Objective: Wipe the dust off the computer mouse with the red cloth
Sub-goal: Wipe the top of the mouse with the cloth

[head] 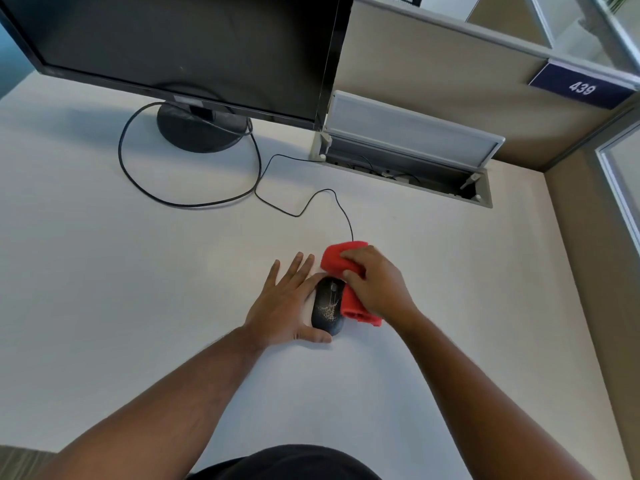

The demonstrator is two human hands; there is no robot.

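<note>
A black wired computer mouse lies on the white desk, with pale dust specks on its back. My left hand rests flat on the desk against the mouse's left side, thumb at its rear end, fingers spread. My right hand grips a folded red cloth and presses it against the mouse's right side and front. Part of the cloth sticks out below my palm. The mouse's right edge is hidden by the cloth.
The mouse cable snakes back to an open cable hatch in the desk. A black monitor on a round stand stands at the back left. A partition wall with a sign "439" borders the right.
</note>
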